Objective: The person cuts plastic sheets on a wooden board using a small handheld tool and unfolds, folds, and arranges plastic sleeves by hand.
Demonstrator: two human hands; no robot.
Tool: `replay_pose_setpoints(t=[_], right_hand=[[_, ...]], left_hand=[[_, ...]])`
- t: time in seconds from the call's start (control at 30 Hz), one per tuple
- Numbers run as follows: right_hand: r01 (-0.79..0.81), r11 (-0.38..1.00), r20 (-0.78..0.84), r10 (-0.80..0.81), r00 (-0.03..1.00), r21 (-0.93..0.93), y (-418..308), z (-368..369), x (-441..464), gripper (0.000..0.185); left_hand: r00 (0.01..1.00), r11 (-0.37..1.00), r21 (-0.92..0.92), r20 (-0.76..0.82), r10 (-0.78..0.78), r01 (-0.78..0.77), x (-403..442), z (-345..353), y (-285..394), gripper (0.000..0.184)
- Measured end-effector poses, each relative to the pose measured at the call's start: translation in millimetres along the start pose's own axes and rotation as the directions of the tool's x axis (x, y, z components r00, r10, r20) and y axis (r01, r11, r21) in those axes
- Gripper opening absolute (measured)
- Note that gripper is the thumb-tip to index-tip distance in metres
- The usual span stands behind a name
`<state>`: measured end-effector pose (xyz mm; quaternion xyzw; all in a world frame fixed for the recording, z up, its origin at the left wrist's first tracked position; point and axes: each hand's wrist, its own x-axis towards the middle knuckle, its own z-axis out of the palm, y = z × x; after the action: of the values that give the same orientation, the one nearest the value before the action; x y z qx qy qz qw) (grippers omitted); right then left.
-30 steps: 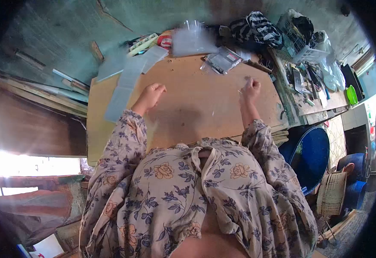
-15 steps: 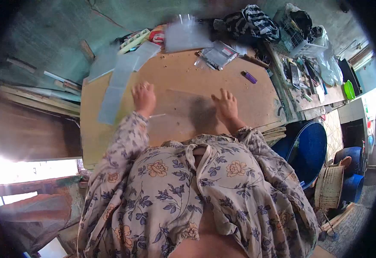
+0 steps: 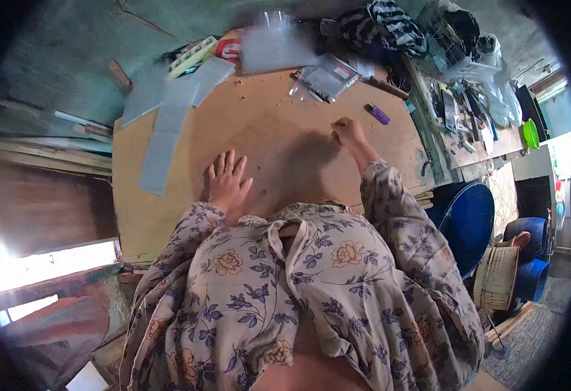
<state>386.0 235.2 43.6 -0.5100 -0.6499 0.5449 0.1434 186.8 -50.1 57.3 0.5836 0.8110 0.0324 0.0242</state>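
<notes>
My left hand (image 3: 228,180) lies on the wooden table (image 3: 266,124) near its front edge, fingers spread and nothing held. Over the table to the right, my right hand (image 3: 350,135) has its fingers curled together; whatever they may grip is too small to make out. A purple lighter (image 3: 377,114) rests on the table just beyond and right of that hand. Flat clear plastic pieces (image 3: 163,143) lie along the table's left side. A clear packet with black print (image 3: 331,78) sits at the back.
A stack of clear sheets (image 3: 275,51) and a pale power strip (image 3: 193,57) stand along the back. To the right are a striped black bag (image 3: 390,29), a wire basket (image 3: 458,62), assorted tools (image 3: 461,114), a green bowl (image 3: 530,134) and a blue barrel (image 3: 465,218).
My left hand has come down nearer the table's front edge with fingers spread. My right hand opened after first being closed, then closed again and moved farther forward. The purple lighter now lies uncovered.
</notes>
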Motion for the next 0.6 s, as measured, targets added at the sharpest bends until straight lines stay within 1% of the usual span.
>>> replay_pose_setpoints(t=[0.03,0.07,0.1,0.13,0.17,0.2,0.23,0.27,0.3,0.37,0.4,0.43,0.47,0.5,0.53,0.57,0.6], right_hand=[[0.071,0.978,-0.1,-0.093,0.991,-0.198,2,-2,1,0.02],[0.066,0.979,-0.101,-0.086,0.991,-0.194,5,-2,-2,0.02],[0.145,0.937,-0.269,-0.235,0.934,-0.317,9,-3,-7,0.023],[0.193,0.872,-0.406,-0.392,0.825,-0.45,8,-3,-14,0.025],[0.191,0.872,-0.406,-0.39,0.826,-0.45,8,-1,-22,0.025],[0.378,0.751,-0.254,-0.575,0.778,-0.542,9,3,-33,0.027],[0.547,0.588,-0.085,-0.723,0.685,-0.596,9,9,-45,0.029],[0.585,0.468,0.089,-0.727,0.681,-0.662,7,18,-60,0.034],[0.627,0.339,0.259,-0.698,0.668,-0.702,5,31,-76,0.04],[0.643,0.298,0.368,-0.621,0.692,-0.706,6,51,-100,0.052],[0.638,0.302,0.363,-0.62,0.696,-0.708,7,56,-105,0.052],[0.618,0.345,0.347,-0.593,0.727,-0.706,9,60,-108,0.057],[0.597,0.387,0.332,-0.564,0.756,-0.703,11,62,-111,0.061],[0.593,0.392,0.33,-0.559,0.76,-0.703,14,65,-113,0.061],[0.577,0.394,0.312,-0.559,0.768,-0.715,16,67,-114,0.062],[0.562,0.392,0.295,-0.561,0.773,-0.728,16,69,-114,0.063],[0.563,0.392,0.294,-0.563,0.772,-0.728,15,73,-118,0.063]], left_hand=[[1.0,1.0,-0.003,-0.004,0.007,-0.007,2,-2,-3,0.059],[1.0,1.0,0.024,-0.008,0.019,-0.019,3,-4,-7,0.059],[1.0,0.999,0.026,-0.004,0.022,-0.022,4,-7,-11,0.059],[0.999,0.999,0.042,0.016,0.032,-0.032,7,-8,-15,0.059],[0.998,0.998,0.057,0.039,0.039,-0.041,8,-9,-19,0.06],[0.998,0.998,0.043,0.031,0.047,-0.048,9,-9,-24,0.061],[0.998,0.998,0.042,0.033,0.05,-0.052,11,-10,-27,0.061],[0.997,0.997,0.041,0.046,0.066,-0.068,15,-12,-30,0.06],[0.995,0.996,0.041,0.06,0.082,-0.084,16,-15,-33,0.06],[0.992,0.992,0.057,0.06,0.112,-0.116,21,-18,-41,0.06],[0.989,0.987,0.073,0.061,0.135,-0.14,23,-19,-44,0.059],[0.988,0.987,0.074,0.065,0.14,-0.145,25,-22,-46,0.059],[0.993,0.989,0.107,0.074,0.091,-0.099,28,-26,-47,0.058],[0.996,0.989,0.141,0.084,0.042,-0.054,31,-28,-47,0.057],[0.999,0.983,0.182,0.04,0.007,-0.014,34,-30,-49,0.056],[0.999,0.983,0.182,0.038,0.011,-0.017,35,-31,-47,0.056],[0.995,0.973,0.209,-0.012,-0.096,0.096,35,-31,-44,0.056]])
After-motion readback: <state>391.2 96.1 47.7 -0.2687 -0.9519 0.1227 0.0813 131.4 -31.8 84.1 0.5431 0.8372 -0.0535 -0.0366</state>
